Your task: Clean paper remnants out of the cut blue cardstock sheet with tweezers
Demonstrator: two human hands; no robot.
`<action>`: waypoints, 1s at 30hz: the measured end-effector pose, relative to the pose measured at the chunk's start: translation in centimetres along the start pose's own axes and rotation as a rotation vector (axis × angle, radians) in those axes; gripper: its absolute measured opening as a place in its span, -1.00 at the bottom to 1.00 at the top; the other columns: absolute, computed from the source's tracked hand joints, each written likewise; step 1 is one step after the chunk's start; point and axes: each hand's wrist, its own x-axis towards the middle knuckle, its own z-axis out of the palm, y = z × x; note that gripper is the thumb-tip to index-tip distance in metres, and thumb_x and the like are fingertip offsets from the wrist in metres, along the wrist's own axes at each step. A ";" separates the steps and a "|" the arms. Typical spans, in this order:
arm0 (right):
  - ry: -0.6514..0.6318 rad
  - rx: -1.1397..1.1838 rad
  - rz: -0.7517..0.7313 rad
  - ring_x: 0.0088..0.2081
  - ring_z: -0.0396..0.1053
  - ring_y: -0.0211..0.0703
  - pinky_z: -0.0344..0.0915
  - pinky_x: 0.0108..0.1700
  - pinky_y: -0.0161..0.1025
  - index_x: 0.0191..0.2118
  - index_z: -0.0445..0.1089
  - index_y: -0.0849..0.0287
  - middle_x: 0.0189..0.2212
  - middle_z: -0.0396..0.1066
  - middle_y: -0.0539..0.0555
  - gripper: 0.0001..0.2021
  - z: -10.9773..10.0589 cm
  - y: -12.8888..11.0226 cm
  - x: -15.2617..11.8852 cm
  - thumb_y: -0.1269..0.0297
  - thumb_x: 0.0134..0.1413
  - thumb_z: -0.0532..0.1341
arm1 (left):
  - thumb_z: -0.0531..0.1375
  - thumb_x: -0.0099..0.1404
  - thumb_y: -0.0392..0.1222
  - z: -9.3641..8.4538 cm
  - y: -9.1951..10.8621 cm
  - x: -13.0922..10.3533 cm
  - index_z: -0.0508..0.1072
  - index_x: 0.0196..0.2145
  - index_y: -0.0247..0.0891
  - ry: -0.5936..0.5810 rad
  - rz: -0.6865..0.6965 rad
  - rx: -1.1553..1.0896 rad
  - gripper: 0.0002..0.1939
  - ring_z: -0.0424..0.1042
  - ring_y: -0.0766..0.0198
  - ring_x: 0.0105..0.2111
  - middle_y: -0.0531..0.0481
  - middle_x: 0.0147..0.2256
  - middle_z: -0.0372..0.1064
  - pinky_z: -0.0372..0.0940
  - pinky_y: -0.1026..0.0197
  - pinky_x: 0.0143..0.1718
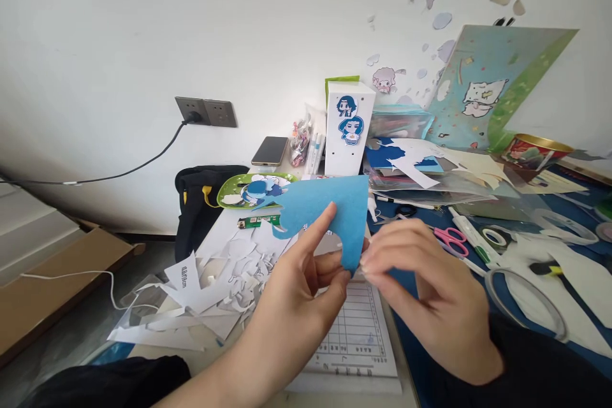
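A sheet of blue paper (pixel 342 204) with a jagged, cut-out left edge is held up in front of me. My left hand (pixel 306 280) grips its lower edge between thumb and fingers, the index finger lying along its face. At the paper's lower right corner, my right hand (pixel 425 287) has its thumb and fingertips pinched together. Whether those fingertips hold the paper's edge or some tiny piece is hidden. Below both hands lies a printed form with a ruled table (pixel 363 331), partly covered by my left hand.
White paper scraps (pixel 239 293) pile up at left. Behind them sits a green tray (pixel 229 191) with cut-outs. A white box (pixel 347 140), a phone (pixel 270 150) and a pouch stand near the wall. Pink scissors (pixel 452 239), tape rolls (pixel 495 237) and papers crowd the right.
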 end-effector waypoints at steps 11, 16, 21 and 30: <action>-0.310 0.041 0.292 -0.25 0.27 -0.25 0.18 -0.11 -0.22 -0.39 0.44 0.15 -0.42 0.42 -0.05 -0.91 -1.5 0.7 1.2 0.44 0.11 0.23 | 0.14 0.24 -0.30 0.1 -0.1 -0.2 -0.14 0.28 -0.02 -0.051 -0.131 -0.081 -0.25 -0.03 0.47 -0.56 0.09 -0.47 0.25 -0.14 0.34 -0.57; -0.333 -0.016 0.252 -0.25 0.28 -0.23 0.16 -0.13 -0.17 -0.38 0.47 0.13 -0.43 0.45 -0.06 -0.92 -1.7 0.7 1.3 0.43 0.09 0.25 | 0.17 0.22 -0.30 0.0 0.0 -0.2 -0.13 0.28 -0.03 -0.048 -0.160 -0.085 -0.22 0.12 0.44 -0.53 0.07 -0.45 0.32 -0.06 0.37 -0.57; -0.322 -0.032 0.221 -0.27 0.27 -0.22 0.14 -0.18 -0.15 -0.37 0.48 0.16 -0.44 0.47 -0.05 -0.93 -1.6 0.7 1.3 0.45 0.08 0.26 | 0.18 0.23 -0.29 0.1 0.0 -0.2 -0.08 0.27 0.01 -0.021 -0.160 -0.078 -0.25 0.35 0.35 -0.39 0.09 -0.47 0.35 0.20 0.37 -0.43; -0.273 -0.096 0.121 -0.30 0.28 -0.22 0.09 -0.23 -0.13 -0.39 0.46 0.17 -0.44 0.48 -0.06 -0.91 -1.3 0.9 1.1 0.47 0.08 0.26 | 0.18 0.24 -0.31 0.0 0.0 -0.3 -0.08 0.27 -0.01 -0.028 -0.145 -0.064 -0.25 0.42 0.24 -0.21 0.07 -0.41 0.44 0.31 0.29 -0.25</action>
